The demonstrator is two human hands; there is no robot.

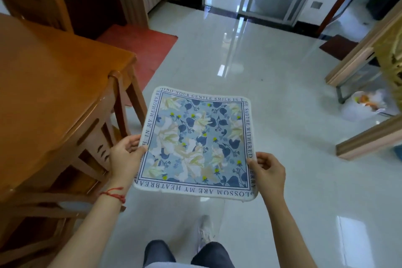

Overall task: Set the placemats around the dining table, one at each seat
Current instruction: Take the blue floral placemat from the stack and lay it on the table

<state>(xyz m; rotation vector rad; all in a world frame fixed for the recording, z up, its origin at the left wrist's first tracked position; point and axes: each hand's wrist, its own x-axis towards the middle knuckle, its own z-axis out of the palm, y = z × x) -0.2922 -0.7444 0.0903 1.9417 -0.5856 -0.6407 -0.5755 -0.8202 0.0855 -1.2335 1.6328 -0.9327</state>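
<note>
A square placemat (196,141) with a blue floral print and a lettered white border hangs flat in the air above the tiled floor. My left hand (126,154) pinches its left edge and my right hand (269,169) pinches its right edge. The wooden dining table (50,85) stands to the left of the placemat, its bare top at about the same height. A wooden chair (104,128) is pushed in under the table's near corner, beside my left hand.
Another wooden chair (37,4) stands at the table's far side. A red mat (141,43) lies on the floor past the table. A wooden frame (359,76) and a white plastic bag (365,106) sit at the right. Glossy tiled floor (261,72) stretches ahead.
</note>
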